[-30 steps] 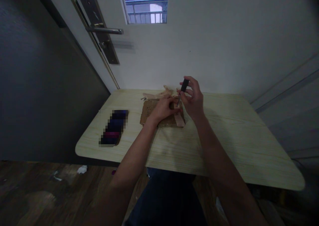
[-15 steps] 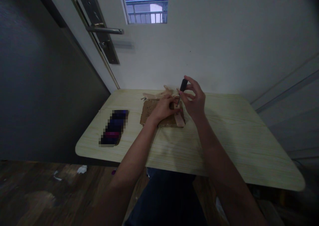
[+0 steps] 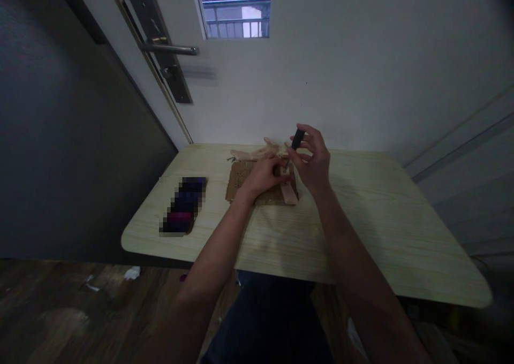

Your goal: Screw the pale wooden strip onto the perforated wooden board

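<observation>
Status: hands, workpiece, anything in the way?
Right hand holds black-handled tool, shaft angled down at pale strip. Left hand over cardboard, fingertips crowding tool's lower end. Pixelated dark item left, apart from work.

The left hand [image 3: 263, 176] hides the middle of the cardboard [image 3: 236, 184] and part of the pale strip [image 3: 289, 194]; whether its fingers pinch the strip or merely press on it cannot be told. The right hand [image 3: 315, 160] partly covers the screwdriver [image 3: 297, 138], whose tip, close by the left fingers, is too small to show what it touches. Just beyond the left hand, the pale scraps [image 3: 257, 153] are too indistinct to identify. Left of that hand, a dark object [image 3: 184, 206] is lost in coarse blocks. Behind both hands, the forearms [image 3: 217, 246] run off the bottom edge.
</observation>
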Demonstrator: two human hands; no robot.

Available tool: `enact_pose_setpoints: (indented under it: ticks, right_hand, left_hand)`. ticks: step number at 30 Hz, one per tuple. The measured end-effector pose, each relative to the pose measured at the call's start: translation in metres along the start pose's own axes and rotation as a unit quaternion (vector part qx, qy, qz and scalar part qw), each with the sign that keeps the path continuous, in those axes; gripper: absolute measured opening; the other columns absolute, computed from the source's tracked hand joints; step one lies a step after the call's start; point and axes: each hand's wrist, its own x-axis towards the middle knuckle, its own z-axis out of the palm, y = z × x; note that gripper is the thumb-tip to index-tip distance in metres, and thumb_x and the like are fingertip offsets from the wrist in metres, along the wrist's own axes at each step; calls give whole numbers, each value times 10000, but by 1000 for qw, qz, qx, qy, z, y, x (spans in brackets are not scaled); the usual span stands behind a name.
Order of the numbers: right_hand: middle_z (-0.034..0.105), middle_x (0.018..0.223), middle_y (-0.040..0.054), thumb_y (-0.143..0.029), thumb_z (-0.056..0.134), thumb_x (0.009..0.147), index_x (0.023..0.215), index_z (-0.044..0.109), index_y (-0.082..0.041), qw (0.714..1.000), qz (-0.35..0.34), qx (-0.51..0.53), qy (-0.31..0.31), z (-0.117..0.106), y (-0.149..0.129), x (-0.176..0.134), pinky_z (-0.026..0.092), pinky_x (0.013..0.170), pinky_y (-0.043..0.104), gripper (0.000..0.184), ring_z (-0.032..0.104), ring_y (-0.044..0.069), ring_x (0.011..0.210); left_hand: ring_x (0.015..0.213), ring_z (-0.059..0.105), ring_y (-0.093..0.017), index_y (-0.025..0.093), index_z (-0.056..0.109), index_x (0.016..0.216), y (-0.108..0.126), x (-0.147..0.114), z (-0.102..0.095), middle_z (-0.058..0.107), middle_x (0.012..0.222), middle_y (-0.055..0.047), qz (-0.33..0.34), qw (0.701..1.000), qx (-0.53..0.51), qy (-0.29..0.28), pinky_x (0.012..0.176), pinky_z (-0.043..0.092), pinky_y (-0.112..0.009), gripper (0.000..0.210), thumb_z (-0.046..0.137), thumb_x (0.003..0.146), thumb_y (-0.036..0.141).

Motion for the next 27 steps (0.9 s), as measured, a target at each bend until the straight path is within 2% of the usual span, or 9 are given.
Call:
enact_pose_setpoints:
  ticks: [3, 7, 10, 14, 17, 23, 27]
  right_hand:
    - [692, 1146, 45, -475, 602, 849, 1301, 493, -341, 1000, 2, -3, -10, 0, 2, 1, 600, 570, 226, 484, 705, 181, 924]
    - [629, 1299, 65, -503, 539, 885, 1404, 389, -361, 999, -10, 3, -53, -1, 5, 1, 620, 630, 257, 558, 700, 207, 1026]
    - [561, 1374, 79, -512, 551, 875, 1406, 383, -365, 998, -7, 8, -56, 0, 8, 1, 617, 607, 270, 577, 707, 209, 986]
    - [570, 1303, 81, -519, 584, 850, 1375, 370, -363, 999, 1, 22, -29, 0, 9, 0, 621, 602, 286, 588, 699, 186, 916]
    - [584, 1251, 67, -514, 561, 865, 1349, 358, -361, 999, -2, 30, -41, 0, 9, -1, 626, 626, 275, 547, 682, 156, 888]
    - [576, 1215, 59, -536, 615, 823, 1306, 396, -349, 1000, -1, 16, -21, 2, 3, -1, 599, 563, 233, 563, 666, 142, 850]
    - [574, 1173, 54, -513, 607, 835, 1281, 423, -328, 1000, -6, 17, -10, 1, 4, 1, 583, 542, 234, 516, 649, 131, 810]
  left_hand:
    - [866, 591, -194, 143, 678, 889, -2, 0, 1, 623, 961, -71, 0, 1000, -2, 3, 812, 490, -345, 279, 796, 734, 343]
    - [887, 595, -200, 140, 678, 890, -2, 0, 1, 625, 978, -77, 0, 1000, -9, 0, 818, 494, -350, 284, 802, 728, 337]
    - [906, 597, -207, 137, 680, 893, -1, 0, 0, 622, 990, -81, 0, 1000, -9, -3, 835, 495, -356, 267, 799, 732, 313]
    - [915, 598, -211, 141, 682, 896, 1, 0, -2, 623, 994, -82, -5, 1000, -6, -5, 848, 497, -365, 267, 792, 743, 330]
    - [906, 597, -206, 142, 682, 902, 2, -1, -2, 625, 989, -80, -8, 1000, -7, -7, 836, 498, -356, 257, 789, 746, 317]
    - [852, 592, -191, 136, 678, 903, 1, 0, 0, 627, 979, -74, -9, 1000, -8, -8, 800, 494, -336, 252, 787, 746, 301]
    - [904, 598, -202, 143, 679, 908, 1, 0, -1, 626, 1004, -76, -13, 1000, -6, -6, 837, 492, -347, 274, 795, 735, 320]
